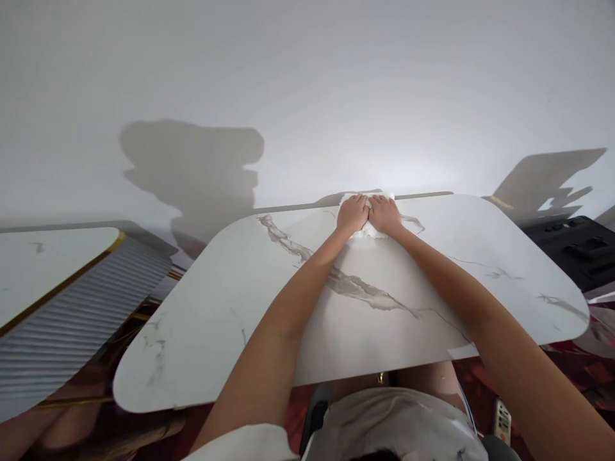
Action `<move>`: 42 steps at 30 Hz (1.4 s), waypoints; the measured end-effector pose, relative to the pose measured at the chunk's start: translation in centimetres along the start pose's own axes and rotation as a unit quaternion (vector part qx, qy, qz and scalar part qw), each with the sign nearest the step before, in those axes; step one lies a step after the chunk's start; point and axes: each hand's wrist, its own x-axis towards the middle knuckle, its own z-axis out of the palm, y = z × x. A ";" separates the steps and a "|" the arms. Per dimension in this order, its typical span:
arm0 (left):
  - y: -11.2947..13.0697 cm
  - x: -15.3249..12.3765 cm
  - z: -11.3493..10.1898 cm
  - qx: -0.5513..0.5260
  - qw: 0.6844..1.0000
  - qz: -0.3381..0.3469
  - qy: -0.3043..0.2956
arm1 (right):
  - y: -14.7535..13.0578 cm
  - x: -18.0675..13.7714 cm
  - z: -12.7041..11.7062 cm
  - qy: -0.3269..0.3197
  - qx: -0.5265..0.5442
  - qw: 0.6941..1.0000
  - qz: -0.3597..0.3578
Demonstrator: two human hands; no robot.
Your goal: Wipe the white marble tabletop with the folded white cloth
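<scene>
Both my arms stretch forward over a white marble-patterned table (pixel 211 282). Close to its far edge, a crumpled white tissue (pixel 369 230) lies on the surface, its ruffled rim showing around my hands. My left hand (pixel 353 212) presses on the left part of the tissue, fingers close together and bent over it. Beside it, almost touching, my right hand (pixel 384 213) grips the right part in the same way. Most of the tissue is hidden under both hands, and whether it is paper or thin cloth I cannot tell.
A grey wall (pixel 307 83) rises right behind the table. On the left stands a white-topped cabinet (pixel 48 262) with gold trim and ribbed side. A black case (pixel 576 250) sits at the right. A pale remote-like object (pixel 502 419) is low at the right.
</scene>
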 end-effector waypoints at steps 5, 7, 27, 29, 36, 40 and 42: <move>1.8 -3.5 -0.6 0.002 1.000 0.022 -0.004 | -0.7 -4.1 -1.3 -0.017 -0.011 1.000 -0.004; 2.4 -5.3 -1.2 0.001 1.000 0.029 -0.010 | -1.4 -6.1 -2.0 -0.019 -0.014 1.000 -0.011; 11.3 -25.5 -8.1 -0.077 0.993 -0.078 -0.041 | -6.6 -25.1 -7.4 -0.048 0.011 0.991 -0.127; 12.4 -24.9 -7.5 -0.086 0.993 -0.067 -0.042 | -5.1 -25.4 -7.7 -0.049 0.009 0.992 -0.119; 14.5 -19.6 -5.1 -0.094 0.993 -0.034 -0.067 | -0.2 -22.8 -8.7 -0.069 -0.024 0.992 -0.098; 13.1 -15.9 -4.1 -0.074 0.996 -0.028 -0.044 | 0.4 -18.1 -8.2 -0.107 -0.029 0.988 -0.105; 11.6 -14.1 -3.7 -0.064 0.997 -0.031 -0.031 | 0.2 -15.7 -7.3 -0.104 -0.028 0.989 -0.103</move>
